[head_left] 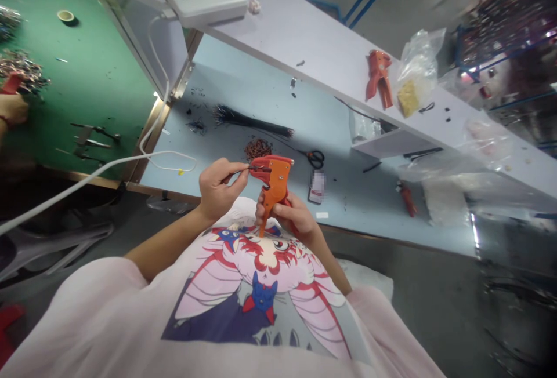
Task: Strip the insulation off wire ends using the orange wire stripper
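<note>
My right hand [296,214] is wrapped round the handles of an orange and red wire stripper [278,180], held upright close to my shirt. My left hand [223,188] pinches a thin dark wire [246,170] between thumb and fingertips. The wire's end reaches into the stripper's red jaws; how tightly they hold it I cannot tell. Beyond my hands a bundle of dark wires [255,122] lies on the light-blue table [209,157]. Between the bundle and the stripper is a heap of small copper-coloured pieces [257,148].
Black-handled scissors [315,159] and a phone-like object [317,185] lie right of the stripper. The raised white shelf [304,36] carries a white power bank [209,0], another wire stripper [378,77] and a plastic bag [420,59]. A white cable [163,85] hangs left. Another person's hand [14,109] is at the green table [100,65].
</note>
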`<state>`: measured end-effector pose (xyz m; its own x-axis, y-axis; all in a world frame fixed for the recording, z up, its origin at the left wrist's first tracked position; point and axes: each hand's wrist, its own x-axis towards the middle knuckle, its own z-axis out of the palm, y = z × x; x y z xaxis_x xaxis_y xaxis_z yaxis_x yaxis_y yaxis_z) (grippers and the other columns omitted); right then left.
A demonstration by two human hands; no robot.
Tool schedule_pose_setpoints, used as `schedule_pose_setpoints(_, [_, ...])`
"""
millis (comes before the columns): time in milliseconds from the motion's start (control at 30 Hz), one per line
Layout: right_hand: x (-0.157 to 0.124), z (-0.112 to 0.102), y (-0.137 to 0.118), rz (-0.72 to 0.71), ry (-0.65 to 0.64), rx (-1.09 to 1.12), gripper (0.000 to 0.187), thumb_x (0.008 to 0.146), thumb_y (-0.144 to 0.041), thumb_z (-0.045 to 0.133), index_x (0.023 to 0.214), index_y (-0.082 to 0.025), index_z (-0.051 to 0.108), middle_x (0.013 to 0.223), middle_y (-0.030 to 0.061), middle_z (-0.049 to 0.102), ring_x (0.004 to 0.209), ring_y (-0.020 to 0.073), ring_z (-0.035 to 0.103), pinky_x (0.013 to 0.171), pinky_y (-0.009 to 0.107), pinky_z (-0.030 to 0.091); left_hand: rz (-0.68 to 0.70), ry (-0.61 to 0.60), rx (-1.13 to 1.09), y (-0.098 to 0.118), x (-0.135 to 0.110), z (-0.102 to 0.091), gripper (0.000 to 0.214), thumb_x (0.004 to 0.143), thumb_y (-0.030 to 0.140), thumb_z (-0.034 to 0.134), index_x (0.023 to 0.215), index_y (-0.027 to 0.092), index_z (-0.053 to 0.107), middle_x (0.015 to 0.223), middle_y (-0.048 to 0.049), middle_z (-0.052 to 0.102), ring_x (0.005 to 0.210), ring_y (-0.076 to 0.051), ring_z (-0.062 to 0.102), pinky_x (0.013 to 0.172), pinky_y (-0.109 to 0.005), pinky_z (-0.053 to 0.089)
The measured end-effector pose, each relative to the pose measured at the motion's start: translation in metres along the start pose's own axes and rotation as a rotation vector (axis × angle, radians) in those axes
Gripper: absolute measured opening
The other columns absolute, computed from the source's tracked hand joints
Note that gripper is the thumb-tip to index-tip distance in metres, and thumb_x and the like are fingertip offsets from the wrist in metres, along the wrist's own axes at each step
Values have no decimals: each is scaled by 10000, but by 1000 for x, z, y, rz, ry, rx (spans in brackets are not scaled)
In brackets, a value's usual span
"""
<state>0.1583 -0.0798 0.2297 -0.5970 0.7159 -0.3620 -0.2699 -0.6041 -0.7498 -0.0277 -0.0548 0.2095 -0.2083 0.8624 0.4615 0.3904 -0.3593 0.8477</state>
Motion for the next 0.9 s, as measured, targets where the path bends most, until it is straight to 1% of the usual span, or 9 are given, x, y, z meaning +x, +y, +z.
schedule_pose_setpoints(133, [0,-1,1,-8,-10,12,350,752,-361,712,1009,-143,613,833,47,620,723,181,621,696,355,528,69,1,41,-2,0,-1,59,772,169,660,803,194,704,548,44,496,512,-68,411,527,-212,338])
schedule_pose_setpoints(300, [0,-3,3,-5,4,15,345,756,-367,714,987,-135,604,799,48,626,678,168,614,652,323,511,166,-9,75,-4,2,-1,61,765,140,661,800,181,691,556,45,518,516,-64,406,541,-205,342])
schedule_pose_setpoints(433, [-1,-3,4,-6,-4,7,332,765,-375,707,967,-134,600,783,49,624,656,164,607,615,307,502,176,-23,79,-5,3,0,65,763,130,659,803,171,690,553,45,506,517,-64,400,538,-206,333])
schedule_pose_setpoints(700, [-1,-5,4,4,-11,8,340,775,-394,698,960,-132,586,764,41,614,639,155,602,636,321,508,187,-33,108,-4,4,-2,59,773,135,648,797,167,692,549,42,511,513,-64,400,538,-204,338])
schedule_pose_setpoints(900, [-1,-8,4,11,-8,-23,330,785,-401,687,943,-130,583,723,34,608,600,151,596,568,299,493,216,-27,115,-4,6,-3,54,766,127,653,789,159,690,544,37,519,507,-64,394,529,-207,331])
